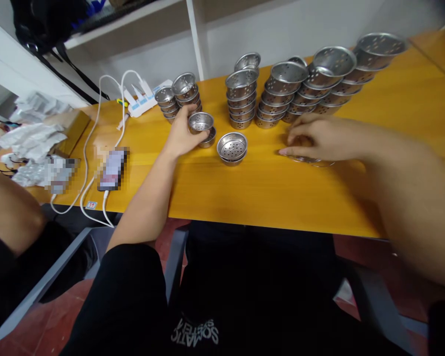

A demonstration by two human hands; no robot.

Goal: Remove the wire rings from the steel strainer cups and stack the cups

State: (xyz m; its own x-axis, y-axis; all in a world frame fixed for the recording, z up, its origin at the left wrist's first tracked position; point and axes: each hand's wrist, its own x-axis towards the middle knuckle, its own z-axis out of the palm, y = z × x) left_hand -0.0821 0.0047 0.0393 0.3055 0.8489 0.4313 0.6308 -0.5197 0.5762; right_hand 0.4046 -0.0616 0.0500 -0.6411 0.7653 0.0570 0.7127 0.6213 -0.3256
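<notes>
My left hand (185, 129) is closed around a small perforated metal cup (200, 121), thumb at its front and fingers behind it. Directly under that cup is another metal cup (207, 139), partly covered. A short stack of shallow perforated cups (232, 147) sits on the table between my hands. On the right, my right hand (319, 138) is curled low over the tabletop, fingers bent and thumb pointing left. A thin shiny metal rim (313, 160) shows beneath it; the palm and fingers hide the rest of that piece.
Tall stacks of perforated cups (242, 96) line the back of the wooden table (244, 198), more of them leaning at the right. At left are a phone (113, 169), white cables, a power strip (143, 101) and plastic bags (33, 133). Another person's arm (13, 212) rests nearby.
</notes>
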